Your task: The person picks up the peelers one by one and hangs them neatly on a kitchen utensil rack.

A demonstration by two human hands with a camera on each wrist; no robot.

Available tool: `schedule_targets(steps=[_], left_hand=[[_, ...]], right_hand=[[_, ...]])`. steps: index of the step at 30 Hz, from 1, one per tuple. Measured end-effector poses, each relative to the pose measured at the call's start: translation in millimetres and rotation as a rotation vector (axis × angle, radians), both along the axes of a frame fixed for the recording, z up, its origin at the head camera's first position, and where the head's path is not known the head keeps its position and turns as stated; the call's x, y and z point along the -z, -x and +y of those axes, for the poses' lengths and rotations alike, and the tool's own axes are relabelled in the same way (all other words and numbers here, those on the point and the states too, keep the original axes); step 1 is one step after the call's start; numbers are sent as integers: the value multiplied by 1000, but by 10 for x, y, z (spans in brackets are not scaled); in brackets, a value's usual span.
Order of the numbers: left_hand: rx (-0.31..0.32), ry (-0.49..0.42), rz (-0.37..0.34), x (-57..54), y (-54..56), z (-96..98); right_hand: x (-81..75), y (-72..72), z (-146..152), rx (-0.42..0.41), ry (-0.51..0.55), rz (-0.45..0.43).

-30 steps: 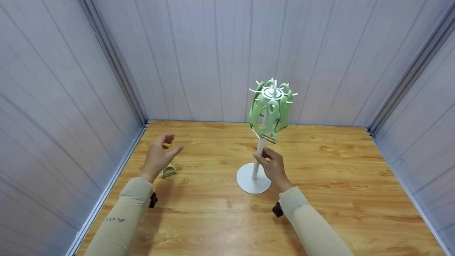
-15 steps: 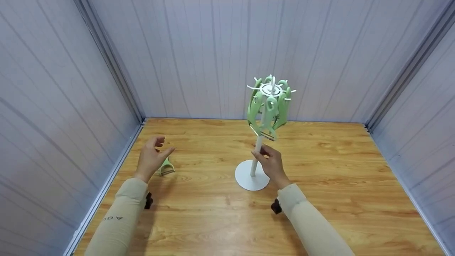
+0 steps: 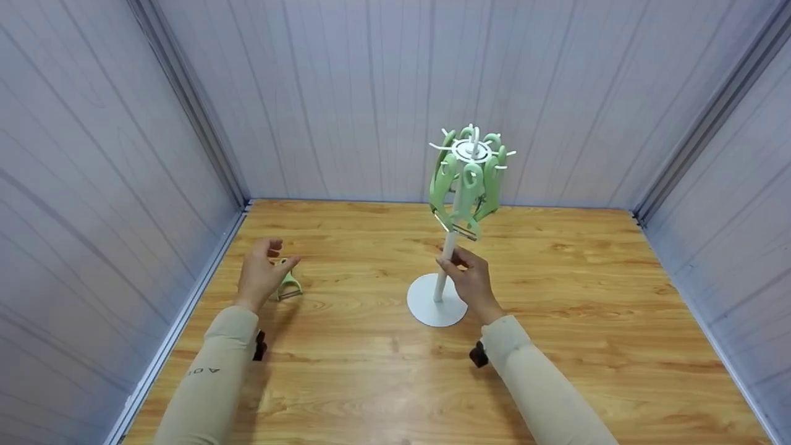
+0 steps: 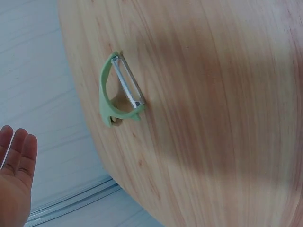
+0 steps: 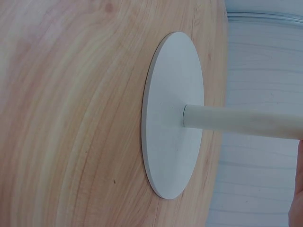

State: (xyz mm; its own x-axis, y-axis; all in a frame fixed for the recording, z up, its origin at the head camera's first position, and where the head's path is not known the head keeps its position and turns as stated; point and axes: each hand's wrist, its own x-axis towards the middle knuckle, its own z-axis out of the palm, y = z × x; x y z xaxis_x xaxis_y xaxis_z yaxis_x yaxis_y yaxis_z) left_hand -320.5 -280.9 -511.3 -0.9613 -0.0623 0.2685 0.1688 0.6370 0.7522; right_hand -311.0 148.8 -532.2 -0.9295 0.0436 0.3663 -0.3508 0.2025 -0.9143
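A white stand with a round base and a ring of hooks on top is upright on the table. Several green peelers hang from its hooks. My right hand grips the stand's pole low down, thumb and fingers around it. On the left, another green peeler lies on the wood, its metal blade facing me. Above and beside this peeler hovers my left hand, fingers loosely bent, thumb apart, nothing held. Part of the peeler's handle is hidden behind that hand in the head view.
The wooden table meets a pale panelled wall at the back. Side walls stand at left and right, with a metal strip along the left table edge. Each wrist carries a small black camera.
My left hand has shifted slightly left, and more of the loose peeler shows beside it. The right hand keeps its grip on the pole. The head view has tilted a little.
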Motion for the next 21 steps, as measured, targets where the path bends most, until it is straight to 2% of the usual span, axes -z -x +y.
schedule_targets(steps=[11, 17, 21], left_hand=[[-20, 10, -111, 212, 80, -30], [-57, -20, -182, 333, 119, -35], [-81, -10, -198, 410, 127, -45]], right_hand=[[5, 18, 8, 6, 2, 4], [21, 16, 2, 11, -15, 6], [21, 10, 1, 9, -17, 4]])
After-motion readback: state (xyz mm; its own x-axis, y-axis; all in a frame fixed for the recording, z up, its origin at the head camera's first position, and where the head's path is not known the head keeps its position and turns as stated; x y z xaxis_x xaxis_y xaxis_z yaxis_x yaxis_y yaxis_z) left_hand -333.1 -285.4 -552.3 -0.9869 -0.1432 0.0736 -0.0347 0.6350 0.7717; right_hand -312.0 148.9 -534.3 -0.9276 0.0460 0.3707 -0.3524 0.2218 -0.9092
